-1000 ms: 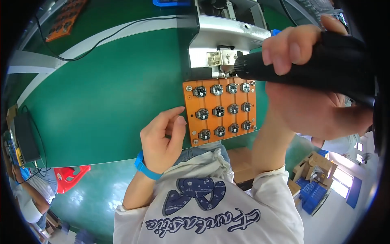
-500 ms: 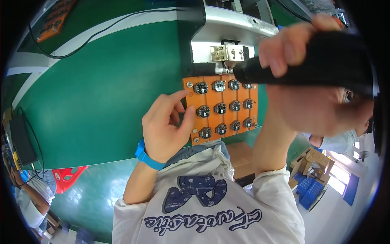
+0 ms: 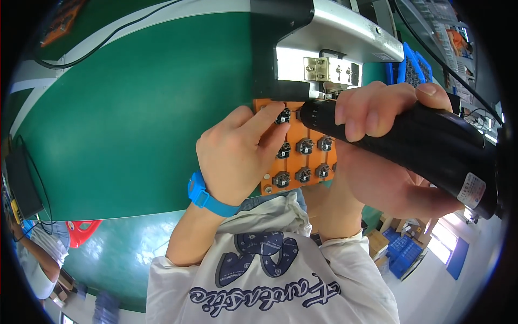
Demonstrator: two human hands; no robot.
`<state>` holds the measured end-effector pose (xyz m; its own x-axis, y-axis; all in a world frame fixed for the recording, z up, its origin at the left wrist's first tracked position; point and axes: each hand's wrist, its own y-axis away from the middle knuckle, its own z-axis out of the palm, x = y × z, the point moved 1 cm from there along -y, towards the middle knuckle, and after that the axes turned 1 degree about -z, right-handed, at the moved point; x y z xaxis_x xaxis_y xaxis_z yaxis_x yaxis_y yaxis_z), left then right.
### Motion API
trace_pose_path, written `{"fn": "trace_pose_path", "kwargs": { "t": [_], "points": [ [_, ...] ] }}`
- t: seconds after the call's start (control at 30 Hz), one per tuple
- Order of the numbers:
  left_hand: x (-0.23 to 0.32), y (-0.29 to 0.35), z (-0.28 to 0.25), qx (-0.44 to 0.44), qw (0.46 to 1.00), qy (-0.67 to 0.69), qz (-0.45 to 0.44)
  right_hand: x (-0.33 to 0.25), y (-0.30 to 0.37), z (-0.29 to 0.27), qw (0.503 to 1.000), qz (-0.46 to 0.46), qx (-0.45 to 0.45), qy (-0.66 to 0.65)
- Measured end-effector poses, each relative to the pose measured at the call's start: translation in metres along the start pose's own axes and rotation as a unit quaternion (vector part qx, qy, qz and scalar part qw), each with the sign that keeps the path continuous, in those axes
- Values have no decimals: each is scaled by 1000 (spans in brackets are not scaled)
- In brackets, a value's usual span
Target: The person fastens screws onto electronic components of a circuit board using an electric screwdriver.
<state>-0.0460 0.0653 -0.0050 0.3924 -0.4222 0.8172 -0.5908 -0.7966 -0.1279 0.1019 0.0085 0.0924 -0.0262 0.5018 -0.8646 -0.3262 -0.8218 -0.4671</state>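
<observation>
My right hand (image 3: 377,175) is wrapped round a black cylindrical power screwdriver (image 3: 426,148), held aslant with its nose over the back of an orange fixture plate (image 3: 294,162). Small round black parts (image 3: 305,146) with metal contacts sit in rows on the plate. At the back left corner, the thumb and index finger of my left hand (image 3: 237,148) close around one such round part (image 3: 282,115), which stays seated. Whether the screwdriver's tip touches a part is hard to see. The tool and my right hand hide the plate's right side.
A black and silver machine frame (image 3: 345,29) with a metal bracket (image 3: 324,69) stands just behind the plate. Blue bins (image 3: 413,67) are at the back right. A black cable (image 3: 108,40) runs along the far left of the green table (image 3: 135,124). A red stool (image 3: 83,231) stands at lower left.
My left hand has moved right from the plate's edge onto the back left round part. My right hand has brought the screwdriver lower and across the plate's back row.
</observation>
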Motion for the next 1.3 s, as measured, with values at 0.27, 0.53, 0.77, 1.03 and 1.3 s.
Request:
{"fn": "trace_pose_path", "kwargs": {
  "t": [0.27,0.53,0.77,1.03,1.3],
  "points": [
    [1,-1,-3,-7,1000,-5,3,17,2,-24,998,-28,-63,9],
    [2,-4,-4,-11,1000,-11,10,23,4,-23,996,-47,-69,-12],
    [0,-4,-3,-18,999,-33,8,6,7,-22,999,-32,-30,7],
    [2,-7,-5,-27,998,-48,11,-41,-9,-33,995,-49,-75,47],
    [4,-7,-6,-33,999,-18,8,-48,-15,-35,993,-29,-86,70]
  ]
}}
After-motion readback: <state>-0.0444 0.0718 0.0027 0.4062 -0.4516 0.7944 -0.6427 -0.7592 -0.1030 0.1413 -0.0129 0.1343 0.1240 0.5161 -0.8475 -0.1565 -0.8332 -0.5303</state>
